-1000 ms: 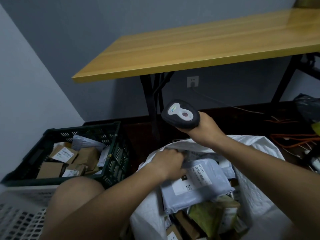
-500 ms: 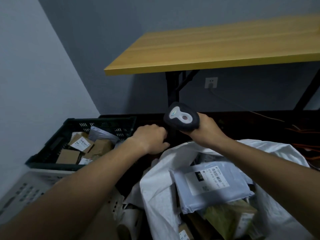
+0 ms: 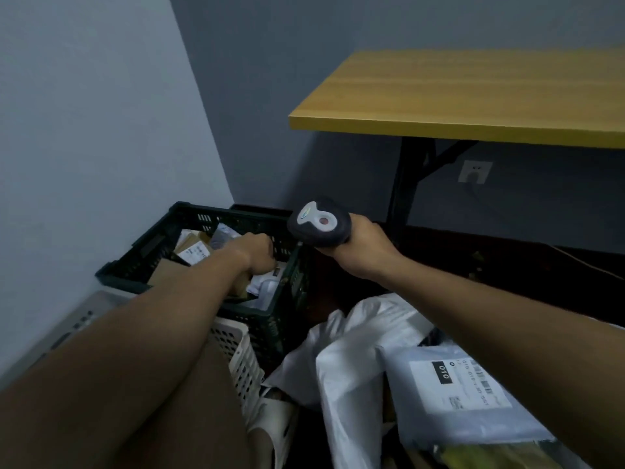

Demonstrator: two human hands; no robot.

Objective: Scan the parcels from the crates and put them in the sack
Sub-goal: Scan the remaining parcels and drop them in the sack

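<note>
A dark green crate [image 3: 137, 260] by the wall holds several brown boxes and a grey pouch [image 3: 223, 235]. My left hand [image 3: 258, 252] is down inside it among the parcels, with the fingers curled and their tips hidden, so I cannot tell whether it holds one. Just right of the crate, my right hand [image 3: 363, 250] grips a black barcode scanner [image 3: 319, 225] above the floor. The white sack [image 3: 348, 353] stands open at the lower right, with a grey mailer [image 3: 466, 396] with a white label lying on top inside.
A white perforated crate [image 3: 236, 350] sits in front of the green one, partly under my left arm. A yellow-topped table [image 3: 473, 96] on black legs stands behind, with a wall socket [image 3: 475, 170] below it. The grey wall closes off the left side.
My left hand left the sack and moved left into the green crate. The view swung left, and my right hand kept the scanner raised.
</note>
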